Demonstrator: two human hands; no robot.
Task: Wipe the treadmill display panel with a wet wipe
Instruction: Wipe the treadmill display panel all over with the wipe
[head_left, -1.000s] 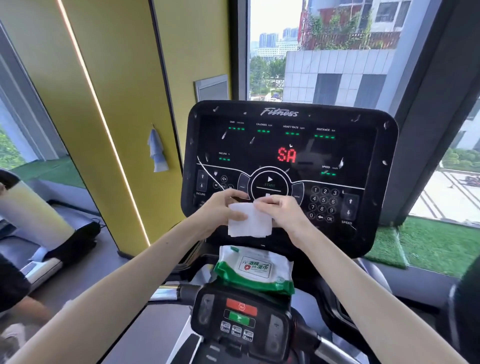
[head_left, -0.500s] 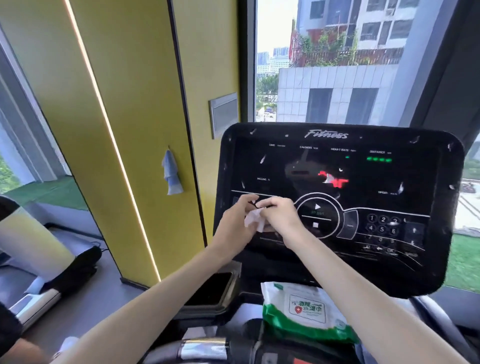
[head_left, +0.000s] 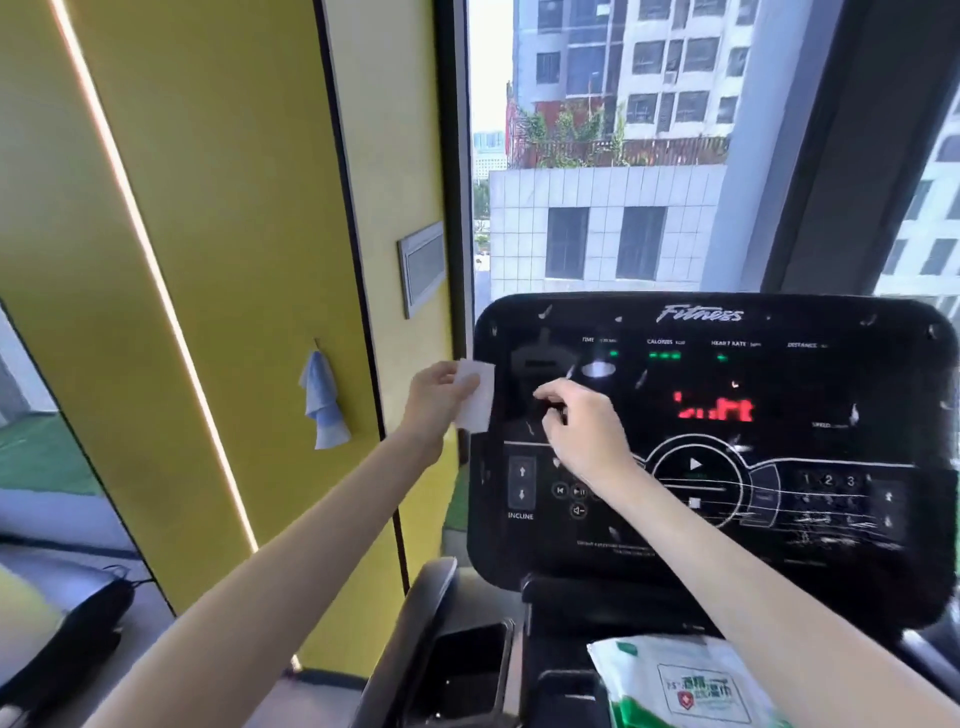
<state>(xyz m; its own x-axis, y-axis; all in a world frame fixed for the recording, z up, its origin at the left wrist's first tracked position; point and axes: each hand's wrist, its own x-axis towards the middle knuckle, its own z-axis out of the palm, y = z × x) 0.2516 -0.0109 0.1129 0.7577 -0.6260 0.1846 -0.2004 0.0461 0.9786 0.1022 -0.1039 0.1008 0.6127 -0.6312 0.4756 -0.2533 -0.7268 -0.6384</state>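
left hand (head_left: 436, 400) pinches the wet wipe (head_left: 475, 396) at the display panel (head_left: 727, 564)'s left edge; right hand (head_left: 584, 428) loosely curled, seemingly empty. best to flatten the wipe, then sweep rightward.

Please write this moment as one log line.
left hand holds wet wipe at left edge of display panel | right hand before panel, no wipe | specks on panel

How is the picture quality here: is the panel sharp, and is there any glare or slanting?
Head view: motion blur smears the red digits and keypad on the panel; a white glare spot sits near its top; the wide lens slants the light strip on the yellow wall; the sky outside is overexposed.
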